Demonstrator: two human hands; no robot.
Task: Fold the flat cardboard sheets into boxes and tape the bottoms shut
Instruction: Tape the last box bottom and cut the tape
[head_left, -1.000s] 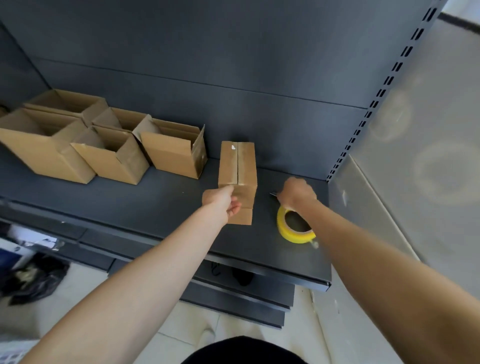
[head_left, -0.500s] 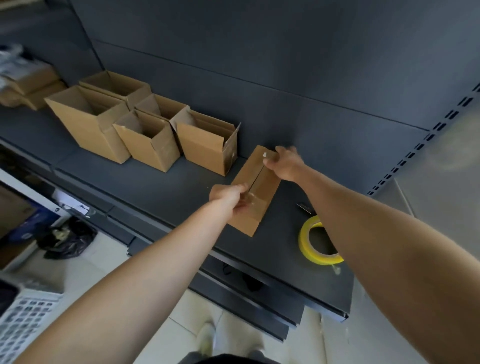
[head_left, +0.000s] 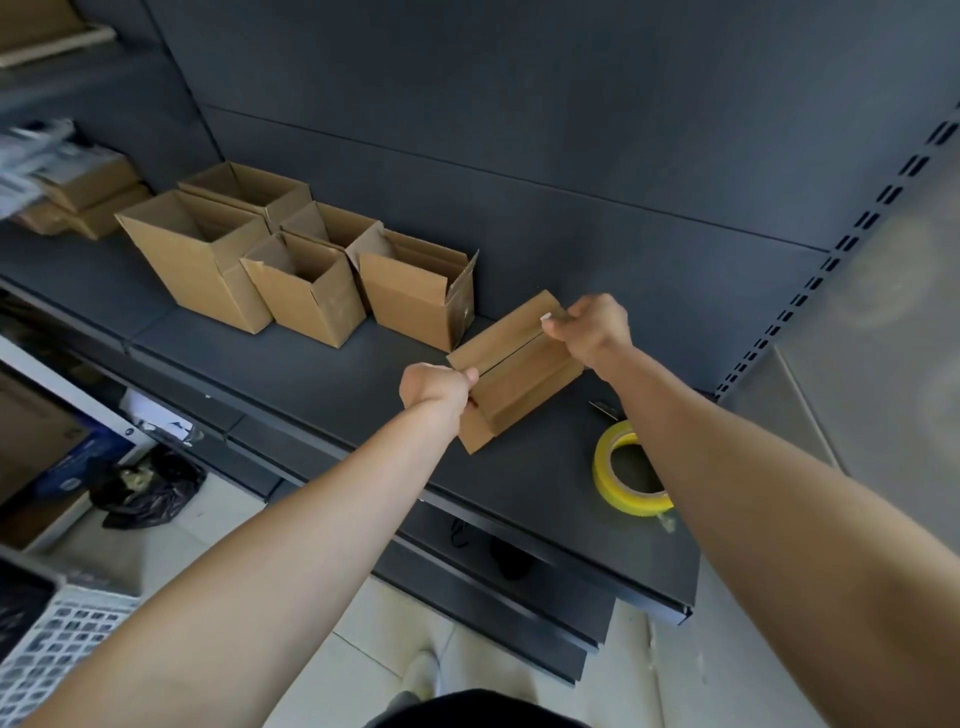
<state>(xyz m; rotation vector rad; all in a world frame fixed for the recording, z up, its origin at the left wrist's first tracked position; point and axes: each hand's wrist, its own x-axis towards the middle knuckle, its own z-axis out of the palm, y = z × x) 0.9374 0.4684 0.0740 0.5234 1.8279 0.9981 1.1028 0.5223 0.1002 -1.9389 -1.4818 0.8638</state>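
I see the left grip (head_left: 434, 387) and right grip (head_left: 592, 327) pinching opposite ends of the oblong cardboard box (head_left: 519, 358) beside the yellow tape ring (head_left: 621, 488).

Person's body, head view only:
- bare left forearm (head_left: 291, 519) and bare right forearm (head_left: 779, 493), uncovered right up to the frame edge
- left hand (head_left: 436, 387) and right hand (head_left: 595, 330) also bare
- black rounded fabric garment (head_left: 467, 709) at bottom centre, only its top edge in view, type unclear
- pale shoe toe (head_left: 423, 670) just above it in frame, blurred, detail unreadable
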